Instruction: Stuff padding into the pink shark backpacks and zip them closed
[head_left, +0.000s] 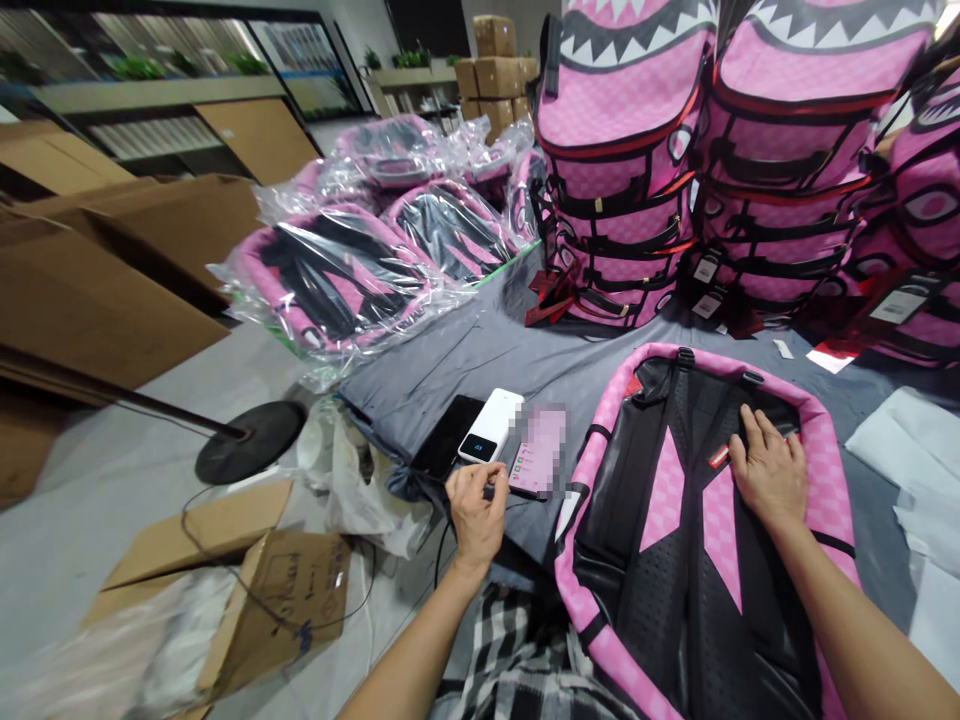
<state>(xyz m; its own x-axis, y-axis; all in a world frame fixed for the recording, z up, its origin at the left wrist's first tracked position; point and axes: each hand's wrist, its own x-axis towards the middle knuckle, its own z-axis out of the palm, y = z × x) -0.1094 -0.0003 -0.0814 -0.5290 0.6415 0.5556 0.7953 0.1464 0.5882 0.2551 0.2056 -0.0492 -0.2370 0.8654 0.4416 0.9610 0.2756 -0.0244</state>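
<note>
A pink checkered backpack (690,530) lies in front of me with its black padded back and straps facing up. My right hand (771,470) rests flat on its upper right part, fingers spread, beside a small red-and-white label (718,457). Farther left, my left hand (478,510) is closed, fingers curled round a small black thing too small to name. Just beyond those fingers lie a white power bank (491,425) with a lit display, a dark phone-like slab (448,437) and a phone (537,452) with a lit, partly blurred screen.
Stacked pink backpacks (622,200) with hang tags stand at the table's back. Plastic-wrapped backpacks (345,280) are piled at left. An open carton (281,610), a round black stand base (251,440) and thin cables are on the floor. White sheets (911,440) lie at right.
</note>
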